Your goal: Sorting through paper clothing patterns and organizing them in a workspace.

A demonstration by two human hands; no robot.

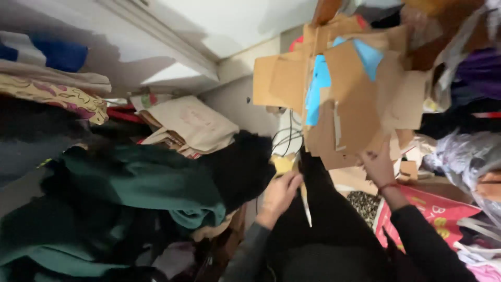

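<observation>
While the right hand [378,166] reaches up under a big stack of flattened brown cardboard [347,99], its grip is closed on the lower edge of the bottom sheets, thumb and fingers pinching them from below. A red string circles that wrist, above a dark sleeve. The left hand [279,192] sits lower and nearer the body, its grip curled narrow around a black garment [326,209] that hangs down between both arms; a small yellow scrap [283,163] shows just above its fingers, though whether the hand holds it I cannot tell. Bits of bright blue sheet [318,86] poke out among the cardboard pieces, which are held up in front of a pale wall. Just right of the right forearm lies a red printed bag [436,209], with crinkled clear plastic [462,151] beyond it. To the left, a heap of dark green cloth [141,183] spreads wide, with a beige cloth bag [193,122] resting behind it near the wall
</observation>
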